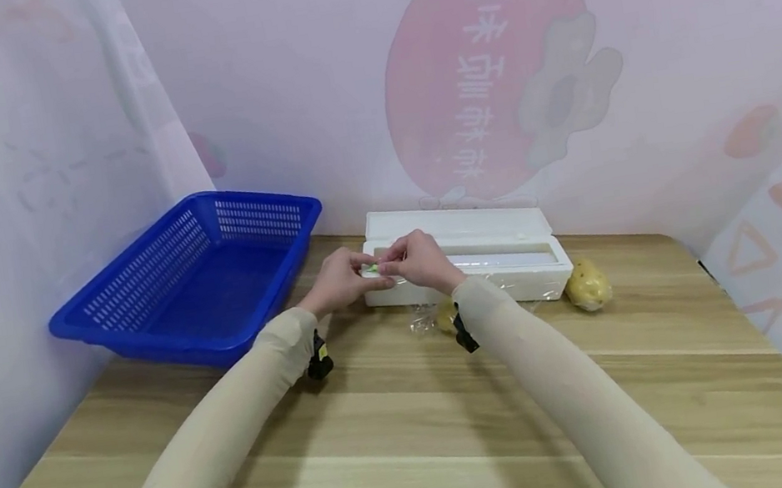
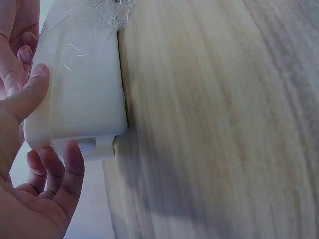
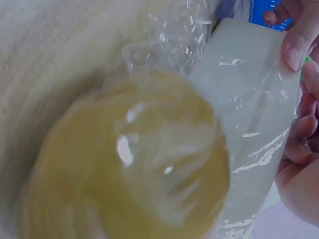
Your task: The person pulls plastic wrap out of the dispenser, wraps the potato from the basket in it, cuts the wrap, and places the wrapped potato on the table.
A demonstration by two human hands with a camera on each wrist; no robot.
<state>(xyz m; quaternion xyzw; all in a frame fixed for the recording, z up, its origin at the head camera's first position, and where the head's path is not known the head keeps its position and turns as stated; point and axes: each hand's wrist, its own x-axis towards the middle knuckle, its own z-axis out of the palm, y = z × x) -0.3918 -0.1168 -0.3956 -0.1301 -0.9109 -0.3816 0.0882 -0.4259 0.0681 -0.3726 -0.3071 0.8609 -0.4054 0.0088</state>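
Note:
A white cling film dispenser box [image 1: 519, 287] lies on the table with its lid [image 1: 459, 223] raised. My left hand [image 1: 342, 282] grips its left end, the thumb [image 2: 35, 92] on the front face and other fingers curled by the end [image 2: 70, 169]. At that same end, the thumb and forefinger of my right hand [image 1: 422, 263] pinch around a small green piece [image 1: 373, 268], largely covered by fingers. Clear film [image 3: 182, 37] hangs over the box front. It runs to a film-covered yellow potato [image 3: 129, 164] under my right wrist, mostly hidden in the head view.
Another yellow potato [image 1: 587, 285], looking wrapped, sits against the box's right end. A blue plastic basket [image 1: 175, 350] with slotted sides stands at the left, near my left forearm. Behind the wooden table [image 1: 406, 444] hangs a printed pale curtain [image 1: 276, 84].

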